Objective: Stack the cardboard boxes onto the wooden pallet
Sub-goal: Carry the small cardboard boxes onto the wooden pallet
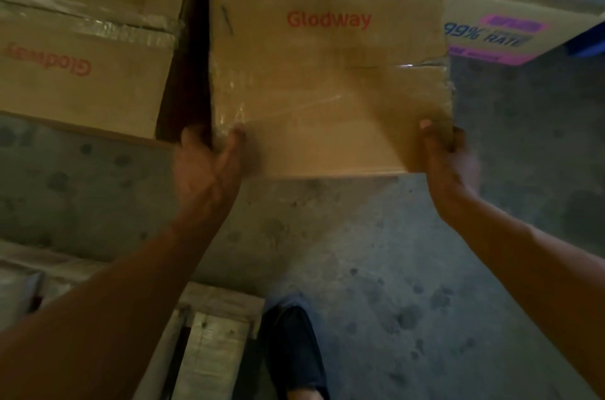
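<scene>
Left hand [209, 157] and right hand [450, 157] are clamped on the near corners of a taped-shut Glodway box [327, 79], its near edge held over open concrete floor [360, 252]; the wooden pallet [214, 334] is seen lower left.

The centre box [327, 72] is brown cardboard, matt and slightly scuffed, with red printed lettering. Clear plastic tape [294, 98] runs across it, glossy and wrinkled (it catches the light near the right edge). The left box [82, 79] is the same dull cardboard, its tape strip [88, 20] crumpled and shiny. The right box [491, 7] is cardboard with blue and pink print. The floor [393, 252] looks like rough grey concrete, matt and blotched. The wooden pallet [212, 334] is pale, bare, rough timber.
</scene>
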Available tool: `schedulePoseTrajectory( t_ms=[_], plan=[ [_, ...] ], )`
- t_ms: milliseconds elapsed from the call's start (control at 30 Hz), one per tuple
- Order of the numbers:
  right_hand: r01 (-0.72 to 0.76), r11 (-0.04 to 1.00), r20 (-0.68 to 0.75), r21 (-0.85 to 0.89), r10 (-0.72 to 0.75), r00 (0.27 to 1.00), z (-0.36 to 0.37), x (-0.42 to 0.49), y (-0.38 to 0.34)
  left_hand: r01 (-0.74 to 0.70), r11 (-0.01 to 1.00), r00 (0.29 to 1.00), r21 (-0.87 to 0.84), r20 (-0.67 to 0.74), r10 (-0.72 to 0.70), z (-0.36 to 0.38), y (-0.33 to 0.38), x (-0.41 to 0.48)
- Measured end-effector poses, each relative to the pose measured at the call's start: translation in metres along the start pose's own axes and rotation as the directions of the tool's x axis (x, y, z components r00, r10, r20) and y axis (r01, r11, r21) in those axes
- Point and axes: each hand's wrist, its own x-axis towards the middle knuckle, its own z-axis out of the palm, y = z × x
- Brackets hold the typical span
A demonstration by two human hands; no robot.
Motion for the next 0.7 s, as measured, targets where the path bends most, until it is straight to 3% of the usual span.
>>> schedulePoseTrajectory(
  t_ms=[100,200,367,500,600,700],
  plan=[
    [-0.006,1.000,0.168,0.017,0.003,0.986,-0.024,0.012,0.009,0.192,0.912,0.965,-0.363,0.238,-0.108,0.005,-0.012,-0.014],
    [0.043,0.996,0.253,0.076,-0.061,0.965,-0.029,0.022,0.012,0.296,0.812,0.932,-0.503,0.339,-0.130,0.018,-0.011,-0.028],
    [0.096,0.986,0.342,0.140,-0.139,0.929,-0.050,0.033,0.002,0.192,0.787,0.967,-0.587,0.250,-0.050,0.024,-0.011,-0.069],
    [0.148,0.978,0.456,0.148,-0.200,0.867,-0.085,0.043,-0.012,0.195,0.664,0.979,-0.721,0.189,-0.082,0.024,0.003,-0.117],
    [0.094,0.982,0.531,0.162,-0.167,0.830,-0.114,0.042,-0.022,0.208,0.553,0.978,-0.807,0.185,-0.098,0.026,0.008,-0.153],
    [0.120,0.979,0.573,0.162,-0.193,0.797,-0.138,0.030,-0.023,0.178,0.517,0.983,-0.838,0.128,-0.131,0.025,0.014,-0.188]
  ],
)
